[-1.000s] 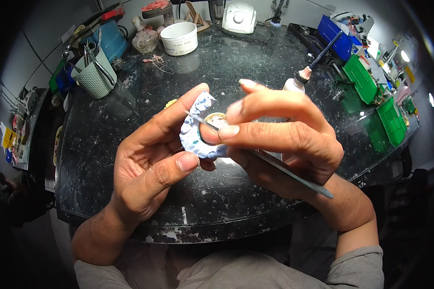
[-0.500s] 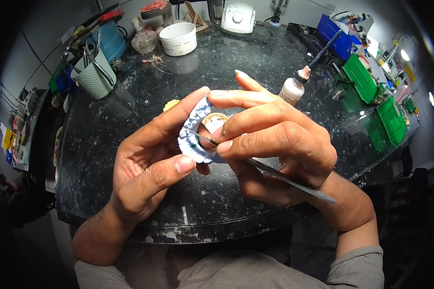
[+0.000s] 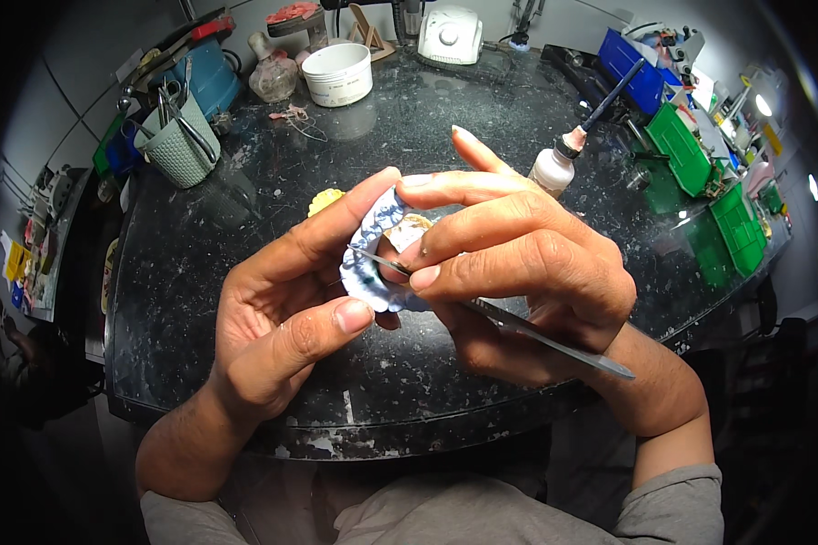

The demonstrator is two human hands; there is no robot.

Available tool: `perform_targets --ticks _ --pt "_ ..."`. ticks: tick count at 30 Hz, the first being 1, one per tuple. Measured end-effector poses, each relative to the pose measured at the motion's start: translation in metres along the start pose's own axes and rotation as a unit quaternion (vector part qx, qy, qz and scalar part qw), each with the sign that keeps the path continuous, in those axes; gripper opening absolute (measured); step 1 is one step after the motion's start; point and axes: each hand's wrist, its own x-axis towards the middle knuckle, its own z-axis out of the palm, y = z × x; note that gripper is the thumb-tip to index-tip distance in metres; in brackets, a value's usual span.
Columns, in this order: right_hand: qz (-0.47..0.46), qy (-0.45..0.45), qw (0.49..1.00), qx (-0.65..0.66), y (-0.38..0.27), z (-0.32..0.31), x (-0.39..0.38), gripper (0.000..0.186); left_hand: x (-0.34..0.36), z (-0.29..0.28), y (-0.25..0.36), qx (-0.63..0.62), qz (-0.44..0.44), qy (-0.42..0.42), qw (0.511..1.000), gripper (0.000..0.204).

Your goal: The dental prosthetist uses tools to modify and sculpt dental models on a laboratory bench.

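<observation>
What two hands (image 3: 268,318) (image 3: 550,263) hold: one arch (image 3: 355,277), one tool (image 3: 554,340).

Yellow piece (image 3: 323,200) partly behind left fingers (image 3: 323,233)

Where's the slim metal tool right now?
In the head view, the slim metal tool is in the right hand, mostly right of centre, its tip reaching left over the pale blue arch-shaped piece held in the left hand.

Bright middle, dark rim with edges strongly bent, white light (image 3: 763,106) at far right, soft glare on black table (image 3: 409,118)
</observation>
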Motion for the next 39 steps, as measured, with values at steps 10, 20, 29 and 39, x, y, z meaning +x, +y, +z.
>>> perform_targets --ticks 10,20,29,39 --pt "-0.031 0.02 0.999 0.003 0.008 -0.002 0.0 0.025 0.003 -0.004 -0.007 0.021 0.066 -0.01 0.998 0.075" --pt "-0.041 -0.007 0.999 0.01 0.01 -0.001 0.0 0.02 0.003 -0.014 -0.012 0.021 0.116 -0.049 0.992 0.066" --pt "-0.045 0.014 0.999 0.022 0.013 0.0 -0.003 0.024 0.004 -0.015 -0.012 0.038 0.128 -0.057 0.989 0.065" --pt "-0.028 0.015 0.999 0.035 0.01 -0.001 -0.002 0.024 0.004 -0.013 -0.012 0.055 0.13 -0.038 0.989 0.063"
